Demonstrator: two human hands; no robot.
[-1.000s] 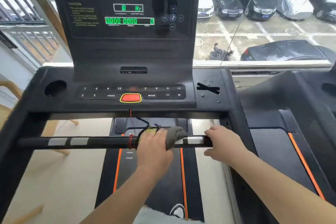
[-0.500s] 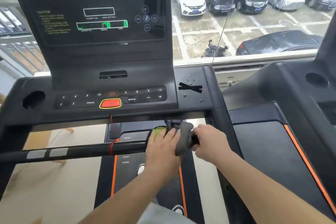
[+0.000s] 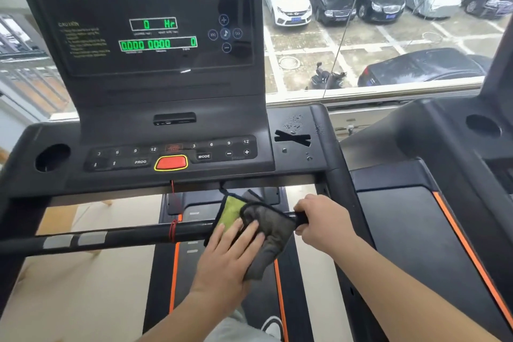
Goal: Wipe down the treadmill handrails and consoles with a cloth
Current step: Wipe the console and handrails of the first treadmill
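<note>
Pressing flat, the left hand (image 3: 230, 255) pins the cloth (image 3: 270, 230) on the handrail (image 3: 125, 236), at six o'clock from the console (image 3: 166, 100); at the cloth's three o'clock, the right hand (image 3: 323, 220) grips the handrail.

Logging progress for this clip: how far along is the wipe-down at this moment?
Done: nothing can be told finished from here. In hand: the left hand presses the cloth on the bar near its right end; the right hand grips the bar beside it. Left: droplets sit on the console by the X-shaped slot, so it looks unwiped; the second treadmill probably remains too.
</note>
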